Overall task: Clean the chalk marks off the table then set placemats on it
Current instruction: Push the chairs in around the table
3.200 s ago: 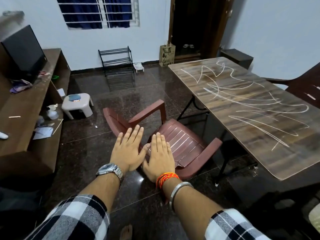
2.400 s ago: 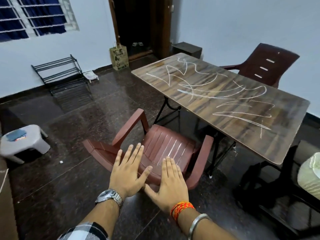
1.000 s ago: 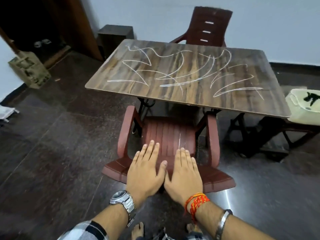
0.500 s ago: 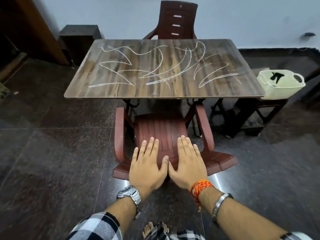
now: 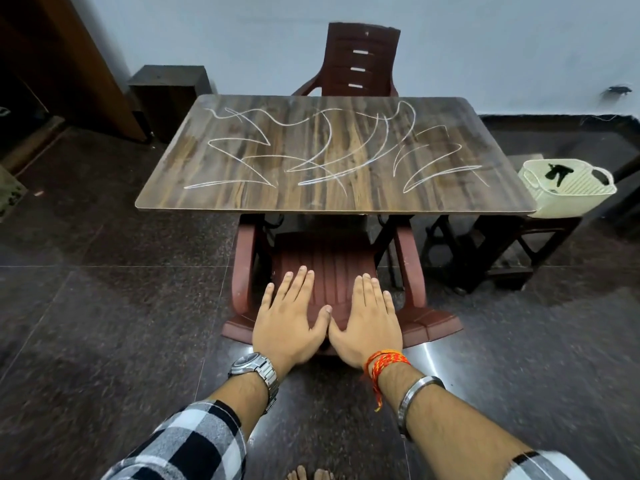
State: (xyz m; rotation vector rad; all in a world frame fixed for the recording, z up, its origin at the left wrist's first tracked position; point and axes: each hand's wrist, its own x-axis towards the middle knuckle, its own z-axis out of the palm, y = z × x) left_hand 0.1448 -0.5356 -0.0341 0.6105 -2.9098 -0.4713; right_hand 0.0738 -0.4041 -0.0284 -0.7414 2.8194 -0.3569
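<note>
The chalk marks [image 5: 311, 157] are loose white scribbles across nearly the whole top of the table [image 5: 242, 199]. It sits dead ahead of you, with its long axis running left to right and one long edge facing you.

Chalk on that glossy wood-look top should lift easily, I'd guess: it's dry dust on a hard, slick surface, nothing fragile. Wipe flat and work along the length. The top looks thin, so it'll probably shift if you lean hard.

I can't spot a cloth or placemats.

Your left hand [image 5: 289, 323] and right hand [image 5: 369, 322] are both empty. They're held out flat, palms down, fingers straight, thumbs almost touching, over the seat of the near chair [image 5: 412, 271] tucked under the table edge.

There's a second chair [image 5: 362, 60] at the far side and a cream basket [image 5: 568, 199] on a dark stool [image 5: 502, 251] just off the right end. Something black is in the basket, can't tell what.
</note>
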